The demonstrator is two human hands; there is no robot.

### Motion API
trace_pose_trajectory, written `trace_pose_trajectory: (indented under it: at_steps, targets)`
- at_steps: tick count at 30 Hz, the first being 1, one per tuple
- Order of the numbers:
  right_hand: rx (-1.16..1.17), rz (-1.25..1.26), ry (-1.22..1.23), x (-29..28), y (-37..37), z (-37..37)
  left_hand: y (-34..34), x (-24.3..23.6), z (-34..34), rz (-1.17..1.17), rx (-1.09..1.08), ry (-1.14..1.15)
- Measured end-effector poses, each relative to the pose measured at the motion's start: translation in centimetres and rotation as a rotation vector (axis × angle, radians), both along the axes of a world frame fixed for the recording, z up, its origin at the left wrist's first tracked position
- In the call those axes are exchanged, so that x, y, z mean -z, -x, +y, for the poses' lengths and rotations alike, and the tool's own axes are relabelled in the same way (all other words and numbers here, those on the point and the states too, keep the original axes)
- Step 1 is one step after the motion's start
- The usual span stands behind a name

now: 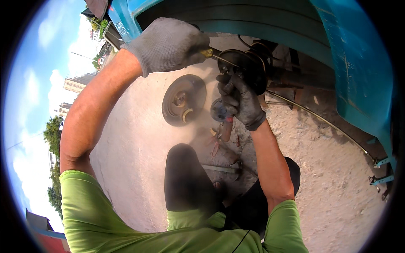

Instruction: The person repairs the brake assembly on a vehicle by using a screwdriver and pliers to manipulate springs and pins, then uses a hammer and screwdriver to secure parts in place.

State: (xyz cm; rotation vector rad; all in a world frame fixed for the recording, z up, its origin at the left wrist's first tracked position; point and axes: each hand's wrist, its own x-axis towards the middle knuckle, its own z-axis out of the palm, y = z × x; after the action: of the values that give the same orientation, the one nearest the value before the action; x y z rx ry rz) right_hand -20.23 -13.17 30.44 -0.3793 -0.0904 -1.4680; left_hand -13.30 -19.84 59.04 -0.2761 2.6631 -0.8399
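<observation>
My left hand (171,45), in a grey knit glove, is wrapped round the yellow handle of a screwdriver (207,53). Its thin shaft slants down to the right, and the tip reaches a dark round wheel hub assembly (249,67) under the blue vehicle body. Just below that assembly is my right hand (241,101) in a dark, grimy glove. Its fingers are curled against the hub's lower face, and whatever they grip is hidden. Beneath this hand a small round dark metal part (219,110) shows.
A dark round drum-like disc (172,101) with a curved yellowish piece on it lies on the concrete. Red-handled pliers (215,147) and other tools lie between it and my knees. The blue bodywork (363,63) overhangs above and right, with a long thin rod (322,120) below.
</observation>
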Motion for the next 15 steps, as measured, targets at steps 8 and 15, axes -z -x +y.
trace_pose_trajectory:
  at_steps: [8, 15]
  targets:
    - [0.14, -0.008, -0.022, -0.1, -0.6, 0.7, -0.9, 0.6, -2.8, -0.006, -0.03, -0.113]
    - [0.187, 0.178, -0.187, -0.5, 0.1, 1.0, -1.2, 1.1, -5.1, 0.014, 0.003, -0.184]
